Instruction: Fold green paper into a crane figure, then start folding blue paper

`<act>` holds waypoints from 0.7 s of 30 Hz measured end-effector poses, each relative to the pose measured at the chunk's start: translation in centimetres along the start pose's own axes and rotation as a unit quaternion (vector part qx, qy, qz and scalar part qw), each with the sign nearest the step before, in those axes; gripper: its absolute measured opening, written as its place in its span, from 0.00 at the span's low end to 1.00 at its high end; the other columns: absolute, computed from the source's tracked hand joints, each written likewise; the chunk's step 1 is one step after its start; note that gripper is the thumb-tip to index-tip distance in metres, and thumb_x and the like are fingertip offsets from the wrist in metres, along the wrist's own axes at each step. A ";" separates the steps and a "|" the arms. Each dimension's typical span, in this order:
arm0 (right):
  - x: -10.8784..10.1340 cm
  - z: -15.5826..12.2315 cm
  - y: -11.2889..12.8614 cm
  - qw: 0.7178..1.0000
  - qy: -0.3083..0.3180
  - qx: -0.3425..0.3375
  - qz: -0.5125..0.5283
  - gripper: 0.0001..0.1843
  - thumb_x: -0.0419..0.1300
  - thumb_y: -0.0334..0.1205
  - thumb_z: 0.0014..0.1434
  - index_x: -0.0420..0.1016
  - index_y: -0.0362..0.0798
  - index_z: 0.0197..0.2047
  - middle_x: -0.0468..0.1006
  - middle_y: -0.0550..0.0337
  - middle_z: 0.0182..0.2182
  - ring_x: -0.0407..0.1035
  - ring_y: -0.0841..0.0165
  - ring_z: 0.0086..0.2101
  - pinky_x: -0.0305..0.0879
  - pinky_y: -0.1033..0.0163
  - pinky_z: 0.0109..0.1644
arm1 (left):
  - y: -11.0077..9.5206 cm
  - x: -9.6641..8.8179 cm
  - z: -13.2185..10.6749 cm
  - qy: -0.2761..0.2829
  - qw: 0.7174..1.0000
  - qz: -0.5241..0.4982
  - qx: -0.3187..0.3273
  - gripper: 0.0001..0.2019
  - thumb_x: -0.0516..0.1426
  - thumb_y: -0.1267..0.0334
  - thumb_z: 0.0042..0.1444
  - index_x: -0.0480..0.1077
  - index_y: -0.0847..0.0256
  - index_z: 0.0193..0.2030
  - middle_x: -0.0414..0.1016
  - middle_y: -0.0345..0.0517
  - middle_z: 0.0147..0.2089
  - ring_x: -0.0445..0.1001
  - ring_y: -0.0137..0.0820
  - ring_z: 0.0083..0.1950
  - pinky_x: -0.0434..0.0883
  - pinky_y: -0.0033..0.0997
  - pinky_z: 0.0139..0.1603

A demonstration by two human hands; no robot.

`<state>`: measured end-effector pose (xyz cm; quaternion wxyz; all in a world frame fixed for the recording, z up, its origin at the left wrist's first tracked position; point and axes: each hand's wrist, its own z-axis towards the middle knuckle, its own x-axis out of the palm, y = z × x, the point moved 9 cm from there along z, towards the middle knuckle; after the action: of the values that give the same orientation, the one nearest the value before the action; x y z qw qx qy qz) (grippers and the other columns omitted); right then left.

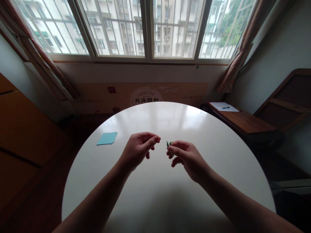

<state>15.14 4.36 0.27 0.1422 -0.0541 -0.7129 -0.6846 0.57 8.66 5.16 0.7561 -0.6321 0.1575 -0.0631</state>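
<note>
My right hand (182, 153) pinches a small green piece of folded paper (167, 144) between thumb and fingertips, above the middle of the table. Its pointed green tip sticks up past the fingers; the rest is mostly hidden by them. A short gap to the left, my left hand (142, 147) is closed in a pinch, thumb against forefinger. Anything between those fingertips is too small or too hidden to see. Beyond the left hand, a small stack of light blue square paper (107, 138) lies flat on the table.
Both arms reach over a round white table (167, 197) with a glossy top. At the right, a low wooden table (255, 123) bears a white sheet (221, 106) and a pen (225, 107). A printed box panel (97, 94) stands below the barred window.
</note>
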 end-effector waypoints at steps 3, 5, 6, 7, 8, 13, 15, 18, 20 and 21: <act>0.6 -0.1 -0.4 0.997 0.032 0.033 0.063 0.12 0.71 0.45 0.53 0.80 0.45 0.32 0.76 0.58 0.28 0.69 0.70 0.30 0.67 0.69 0.26 | 0.4 1.2 -0.3 0.057 0.998 0.005 -0.009 0.11 0.64 0.57 0.54 0.80 0.65 0.36 0.76 0.45 0.27 0.69 0.27 0.27 0.65 0.17 0.15; 0.9 -0.1 -0.5 0.995 0.045 0.037 0.076 0.12 0.71 0.46 0.54 0.80 0.45 0.31 0.75 0.58 0.28 0.68 0.70 0.30 0.67 0.70 0.25 | 0.5 1.8 -0.5 0.080 0.997 0.006 -0.009 0.11 0.65 0.58 0.54 0.80 0.65 0.37 0.76 0.44 0.27 0.69 0.27 0.27 0.66 0.18 0.15; 0.9 -0.1 -0.6 0.995 0.046 0.037 0.077 0.12 0.71 0.46 0.54 0.81 0.45 0.31 0.75 0.58 0.28 0.68 0.70 0.30 0.67 0.70 0.25 | 0.5 2.0 -0.7 0.087 0.996 0.005 -0.010 0.11 0.65 0.58 0.55 0.80 0.65 0.37 0.75 0.44 0.27 0.69 0.28 0.27 0.66 0.18 0.15; 0.8 -0.1 -0.7 0.996 0.044 0.035 0.074 0.12 0.71 0.46 0.54 0.81 0.45 0.31 0.75 0.58 0.29 0.68 0.70 0.30 0.67 0.70 0.25 | 0.5 2.2 -0.7 0.091 0.996 0.004 -0.011 0.10 0.64 0.59 0.55 0.80 0.65 0.36 0.75 0.43 0.26 0.69 0.28 0.27 0.66 0.18 0.15; 0.8 0.0 -0.7 0.996 0.040 0.032 0.067 0.12 0.71 0.46 0.53 0.81 0.45 0.31 0.76 0.58 0.29 0.68 0.70 0.30 0.67 0.70 0.25 | 0.5 2.3 -0.8 0.094 0.996 0.003 -0.011 0.10 0.64 0.59 0.55 0.79 0.65 0.36 0.74 0.43 0.25 0.69 0.27 0.27 0.66 0.18 0.15; 0.4 0.2 -0.7 0.999 0.024 0.006 0.027 0.12 0.72 0.47 0.53 0.81 0.46 0.30 0.77 0.59 0.26 0.70 0.70 0.29 0.68 0.70 0.26 | 0.4 2.5 -0.8 0.106 0.994 -0.020 -0.024 0.07 0.63 0.62 0.54 0.78 0.65 0.32 0.72 0.40 0.23 0.67 0.25 0.24 0.65 0.17 0.15; 0.3 0.1 -0.4 1.000 0.025 -0.009 0.012 0.13 0.73 0.47 0.52 0.80 0.46 0.29 0.77 0.60 0.25 0.70 0.71 0.28 0.68 0.69 0.26 | 0.8 2.8 -0.8 0.116 0.991 -0.045 -0.044 0.07 0.63 0.63 0.53 0.78 0.65 0.31 0.71 0.40 0.23 0.66 0.24 0.24 0.64 0.16 0.15; 0.3 0.0 0.3 0.999 0.020 -0.041 -0.013 0.13 0.73 0.46 0.52 0.79 0.46 0.28 0.77 0.60 0.24 0.69 0.71 0.27 0.68 0.68 0.26 | 1.1 3.1 -0.8 0.131 0.987 -0.069 -0.066 0.07 0.63 0.63 0.53 0.78 0.64 0.30 0.71 0.40 0.24 0.66 0.24 0.24 0.64 0.16 0.15; 0.2 -0.1 0.7 0.998 0.009 -0.061 -0.029 0.13 0.73 0.46 0.52 0.79 0.46 0.28 0.77 0.61 0.24 0.69 0.71 0.26 0.67 0.68 0.25 | 0.9 3.1 -0.9 0.132 0.988 -0.058 -0.058 0.07 0.63 0.61 0.54 0.78 0.64 0.31 0.71 0.40 0.24 0.66 0.24 0.24 0.64 0.16 0.15; 0.1 -0.2 0.8 0.997 0.004 -0.069 -0.037 0.13 0.73 0.46 0.52 0.78 0.46 0.28 0.77 0.61 0.24 0.69 0.71 0.26 0.67 0.68 0.25 | 0.7 3.1 -0.9 0.130 0.989 -0.043 -0.050 0.08 0.63 0.61 0.54 0.78 0.64 0.32 0.71 0.40 0.24 0.66 0.25 0.25 0.64 0.16 0.15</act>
<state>15.25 4.18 1.08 0.1159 -0.0347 -0.6645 -0.7374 3.10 7.06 3.87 0.6935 -0.6614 0.2298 -0.1696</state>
